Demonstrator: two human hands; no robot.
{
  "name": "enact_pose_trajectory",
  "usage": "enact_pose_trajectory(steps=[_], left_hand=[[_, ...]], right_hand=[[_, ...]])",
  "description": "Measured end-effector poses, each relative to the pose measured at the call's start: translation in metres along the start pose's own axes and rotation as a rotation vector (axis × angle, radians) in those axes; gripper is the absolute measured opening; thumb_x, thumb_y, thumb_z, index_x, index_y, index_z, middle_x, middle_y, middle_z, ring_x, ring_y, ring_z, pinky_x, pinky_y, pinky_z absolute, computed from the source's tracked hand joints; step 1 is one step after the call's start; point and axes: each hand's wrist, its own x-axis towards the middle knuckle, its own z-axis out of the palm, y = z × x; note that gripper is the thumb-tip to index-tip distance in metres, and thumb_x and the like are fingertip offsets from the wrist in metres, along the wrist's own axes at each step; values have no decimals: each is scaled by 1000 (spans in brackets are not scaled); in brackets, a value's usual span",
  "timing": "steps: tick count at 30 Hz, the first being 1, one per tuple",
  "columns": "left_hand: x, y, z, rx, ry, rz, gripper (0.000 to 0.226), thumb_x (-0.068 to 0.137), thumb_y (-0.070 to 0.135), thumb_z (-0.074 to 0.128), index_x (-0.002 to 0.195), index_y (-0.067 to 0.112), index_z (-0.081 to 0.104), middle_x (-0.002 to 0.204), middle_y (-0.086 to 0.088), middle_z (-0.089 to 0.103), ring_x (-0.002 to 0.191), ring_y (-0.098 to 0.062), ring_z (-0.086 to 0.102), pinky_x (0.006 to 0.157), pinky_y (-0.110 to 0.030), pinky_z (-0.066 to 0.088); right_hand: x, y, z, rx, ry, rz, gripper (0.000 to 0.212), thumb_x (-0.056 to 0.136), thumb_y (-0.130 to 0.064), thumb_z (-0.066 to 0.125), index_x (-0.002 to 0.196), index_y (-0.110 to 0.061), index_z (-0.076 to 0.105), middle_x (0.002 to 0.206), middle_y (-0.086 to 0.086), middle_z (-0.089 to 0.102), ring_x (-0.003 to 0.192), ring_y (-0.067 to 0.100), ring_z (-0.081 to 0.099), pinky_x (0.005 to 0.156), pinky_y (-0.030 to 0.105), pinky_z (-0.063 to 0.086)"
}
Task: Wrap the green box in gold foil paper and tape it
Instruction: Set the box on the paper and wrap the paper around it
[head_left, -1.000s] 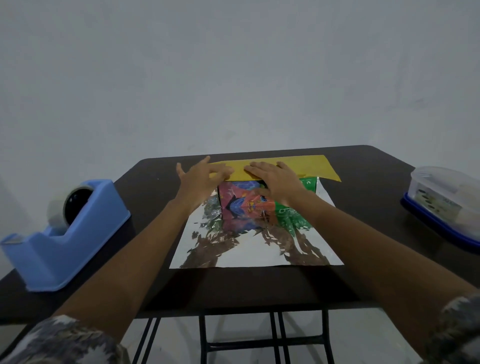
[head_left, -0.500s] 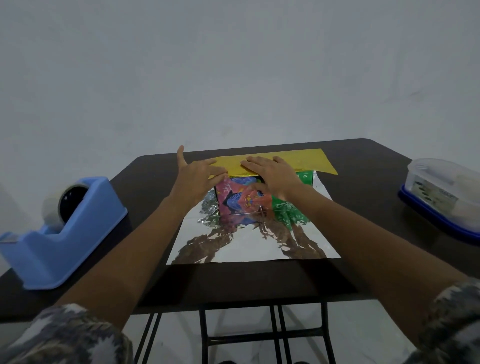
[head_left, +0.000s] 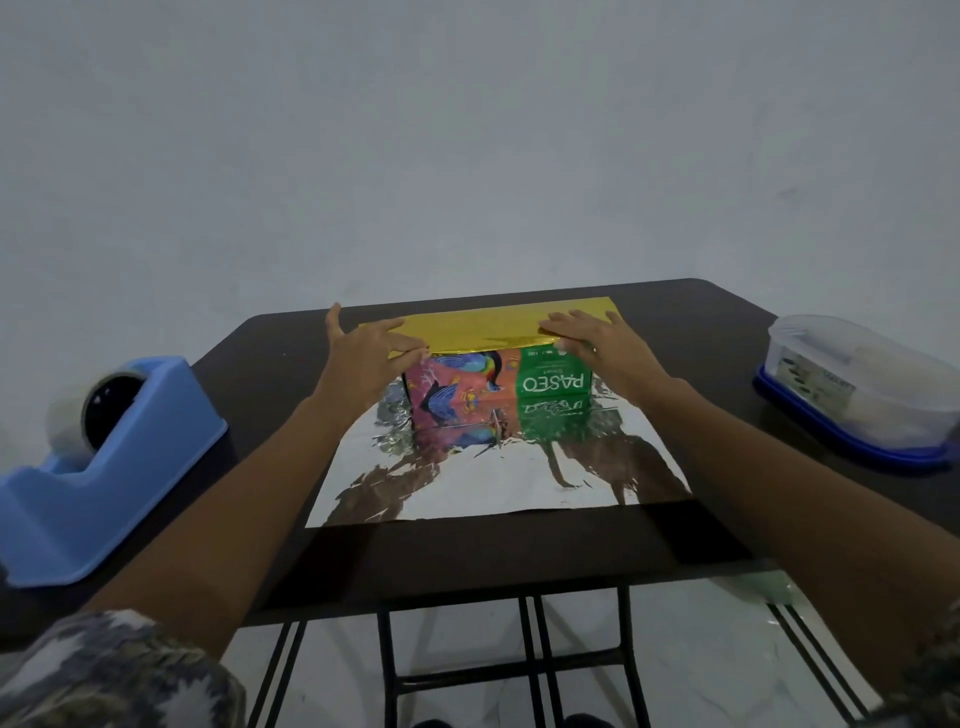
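The dark table (head_left: 467, 561) carries everything. The gold foil paper (head_left: 493, 483) lies across its middle, silver side up, reaching from near the front edge to the back edge, so that there is sheet to spare on both sides of the box. Its far part is folded over towards the person, gold side showing, and covers the top of the box.

The blue tape dispenser (head_left: 104, 467) stands at the left edge and a lidded plastic container (head_left: 852, 384) at the right edge, both well apart from the sheet; the tape seems set there to be within reach once the wrap closes.

The green box (head_left: 498, 384) stands on the foil towards the back edge, its printed front face uncovered.

The left hand (head_left: 363, 358) and the right hand (head_left: 602, 343) lie flat on the gold flap at the box's two top corners. Neither grasps anything; the straight fingers press down, probably to crease the fold and keep it from springing back.
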Motion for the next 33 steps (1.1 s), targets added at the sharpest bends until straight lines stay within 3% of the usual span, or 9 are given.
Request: enact_pose_trajectory(steps=[5,9,16,19,23,25,28,30,33], left_hand=[[1,1,-1,0,-24,-5,23,91,37,57,101,26,74,114,7,69,130,-9,46,112,-47,-5],[2,-1,-1,7,-37,9,22,90,38,57,100,28,74,116,7,68,130,-8,45,112,-49,-3],[-1,13,-13,27,-89,-11,26,92,37,54,109,27,71,132,0,58,134,-8,39,113,-45,-5],[0,11,-14,28,-103,-15,28,93,38,53,111,26,70,135,0,56,134,-8,39,113,-44,-4],[-1,7,-9,-75,-109,-41,25,92,35,56,109,25,72,122,3,66,130,-11,46,114,-45,4],[-5,5,-13,-241,-44,-108,24,89,33,62,107,22,73,118,-1,67,125,-13,51,113,-43,19],[-19,-9,-34,-408,174,-238,27,86,31,66,111,20,71,116,-5,69,115,-14,59,98,-29,41],[-35,-22,-55,-370,272,-283,29,87,27,66,114,19,70,118,-2,68,116,-14,59,99,-26,41],[-73,-39,-92,-239,483,-268,29,88,23,65,115,12,69,118,-2,66,118,-17,56,104,-35,40]], right_hand=[[-12,11,-3,89,154,54,53,93,-32,56,142,-21,40,150,-3,35,144,14,20,118,40,6],[-1,-32,-10,15,257,-164,69,89,-48,53,147,-19,31,152,-2,31,141,8,18,116,36,4],[56,-83,34,-313,-122,-223,72,93,-52,42,151,-23,11,158,-2,16,145,12,16,118,38,7],[61,-86,44,-336,-154,-198,66,95,-48,42,151,-24,15,158,-2,18,144,13,19,117,38,9],[60,-87,54,-479,-140,-185,58,100,-42,36,151,-23,15,158,-3,16,144,14,19,116,35,12],[60,-86,55,-505,-133,-184,59,100,-42,34,151,-22,12,158,-2,15,144,14,19,116,35,12],[58,-87,55,-525,-129,-184,58,101,-41,33,151,-22,11,158,-2,14,144,16,20,116,37,14],[56,-89,53,-511,-143,-168,58,101,-41,33,151,-22,12,159,-2,14,144,16,20,116,38,15],[54,-96,49,-487,-149,-148,57,100,-40,34,151,-22,15,158,-2,15,144,17,20,115,40,16]])
